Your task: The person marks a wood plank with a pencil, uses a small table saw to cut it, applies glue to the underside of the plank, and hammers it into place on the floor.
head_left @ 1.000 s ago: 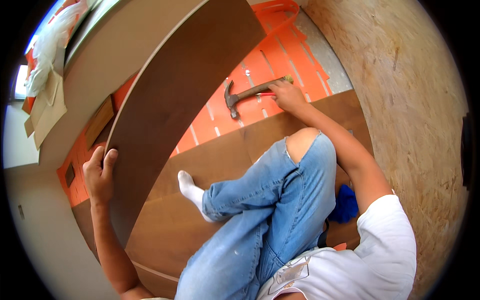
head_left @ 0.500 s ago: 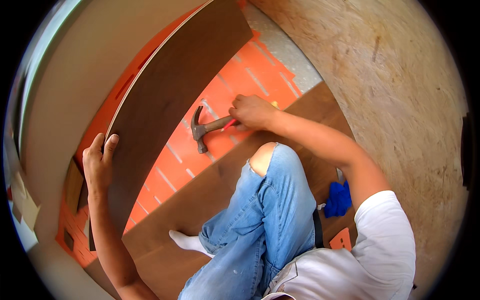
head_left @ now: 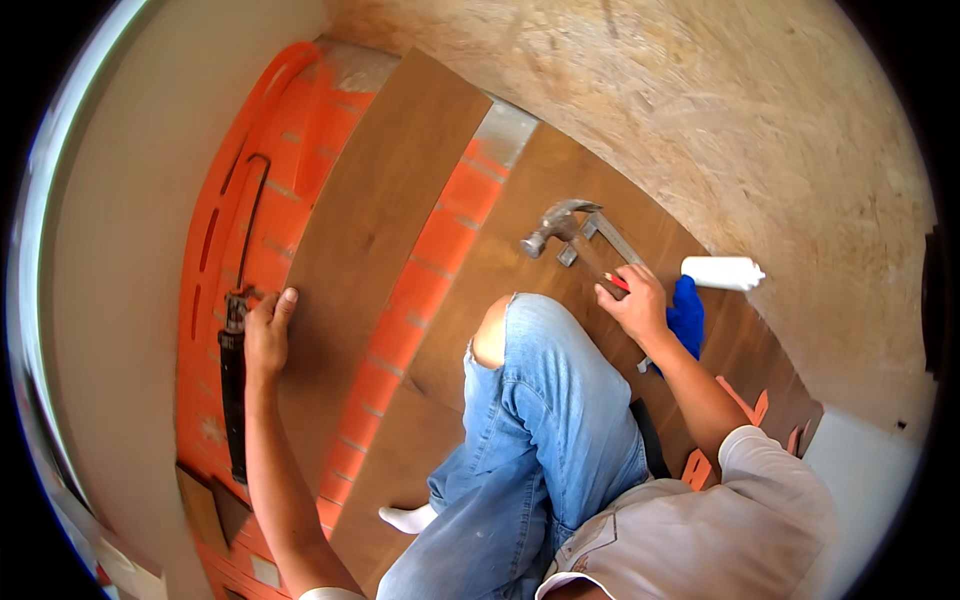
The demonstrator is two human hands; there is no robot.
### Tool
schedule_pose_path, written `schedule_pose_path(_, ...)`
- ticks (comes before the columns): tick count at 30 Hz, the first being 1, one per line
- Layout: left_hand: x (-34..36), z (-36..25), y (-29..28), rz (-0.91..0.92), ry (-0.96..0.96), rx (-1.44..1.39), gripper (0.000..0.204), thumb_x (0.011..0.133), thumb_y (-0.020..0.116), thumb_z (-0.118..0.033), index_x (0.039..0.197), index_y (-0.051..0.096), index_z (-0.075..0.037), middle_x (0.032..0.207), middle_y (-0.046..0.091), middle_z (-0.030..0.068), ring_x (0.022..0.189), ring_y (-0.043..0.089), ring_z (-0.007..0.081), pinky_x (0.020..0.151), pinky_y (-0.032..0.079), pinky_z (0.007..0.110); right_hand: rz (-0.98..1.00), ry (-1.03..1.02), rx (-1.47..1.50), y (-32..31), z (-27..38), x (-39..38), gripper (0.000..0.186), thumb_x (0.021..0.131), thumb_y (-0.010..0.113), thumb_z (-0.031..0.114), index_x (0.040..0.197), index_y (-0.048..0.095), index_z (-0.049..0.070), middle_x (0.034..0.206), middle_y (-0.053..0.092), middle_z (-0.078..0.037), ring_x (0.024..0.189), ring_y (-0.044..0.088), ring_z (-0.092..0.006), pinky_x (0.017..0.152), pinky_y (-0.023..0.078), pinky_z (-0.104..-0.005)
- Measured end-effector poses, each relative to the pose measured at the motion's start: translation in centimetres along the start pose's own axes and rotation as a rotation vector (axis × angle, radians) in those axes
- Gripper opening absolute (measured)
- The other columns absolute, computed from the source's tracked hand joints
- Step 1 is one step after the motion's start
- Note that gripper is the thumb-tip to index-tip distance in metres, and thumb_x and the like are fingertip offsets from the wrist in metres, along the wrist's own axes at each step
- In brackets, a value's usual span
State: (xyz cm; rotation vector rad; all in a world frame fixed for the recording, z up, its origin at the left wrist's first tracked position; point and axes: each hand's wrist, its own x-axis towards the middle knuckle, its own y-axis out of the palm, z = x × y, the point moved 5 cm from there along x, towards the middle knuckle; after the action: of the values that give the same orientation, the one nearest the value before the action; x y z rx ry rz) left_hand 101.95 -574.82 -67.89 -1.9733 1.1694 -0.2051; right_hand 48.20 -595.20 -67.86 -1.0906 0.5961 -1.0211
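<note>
My left hand (head_left: 265, 330) grips the left edge of a long brown floor plank (head_left: 370, 250) that lies over the orange underlay (head_left: 430, 270). A claw hammer (head_left: 570, 235) with a metal head is held by its handle in my right hand (head_left: 635, 300), above the laid brown flooring (head_left: 500, 290). My bent knee in torn blue jeans (head_left: 540, 400) sits between the two hands.
A black pull bar (head_left: 233, 370) lies on the underlay beside my left hand. A white tube (head_left: 722, 272) and a blue cloth (head_left: 686, 315) lie near my right hand. Bare chipboard subfloor (head_left: 740, 150) spreads to the right, a pale wall (head_left: 110, 300) to the left.
My right hand has drawn the hammer back toward my body, over the laid flooring. My left hand still grips the plank edge, and the view has swung.
</note>
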Motion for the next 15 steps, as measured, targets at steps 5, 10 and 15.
schedule_pose_path(5, 2.1, -0.8, 4.3, 0.097, -0.006, -0.033, 0.063, 0.102, 0.057, -0.053, 0.077, 0.049, 0.004, 0.065, 0.034, 0.0081, 0.064, 0.034, 0.0165, 0.057, 0.031, 0.039, -0.056, 0.225, -0.037, -0.5, -5.2, -5.1, 0.032, 0.075, 0.083, 0.026, 0.089, 0.069, 0.001, 0.089, 0.067, -0.014, 0.09, 0.064, -0.0348, 0.08, 0.052, -0.0446)
schedule_pose_path(10, 3.3, 0.4, 7.7, 0.154, 0.009, -0.118, 0.06, 0.105, 0.054, -0.048, 0.083, 0.056, 0.007, 0.068, 0.042, 0.0068, 0.069, 0.039, 0.0166, 0.062, 0.036, 0.038, -0.098, 0.33, -0.108, -0.7, -7.8, -8.2, 0.031, 0.077, 0.082, 0.025, 0.089, 0.068, 0.001, 0.087, 0.065, -0.013, 0.088, 0.062, -0.034, 0.079, 0.051, -0.0448)
schedule_pose_path(15, 3.5, -0.6, 9.8, 0.165, 0.028, -0.158, 0.056, 0.107, 0.051, -0.043, 0.089, 0.06, 0.009, 0.072, 0.05, 0.0109, 0.074, 0.046, 0.0179, 0.068, 0.042, 0.038, -0.121, 0.34, -0.155, -0.6, -9.0, -8.8, 0.03, 0.077, 0.082, 0.026, 0.089, 0.069, 0.002, 0.088, 0.065, -0.014, 0.089, 0.061, -0.0336, 0.078, 0.051, -0.0449)
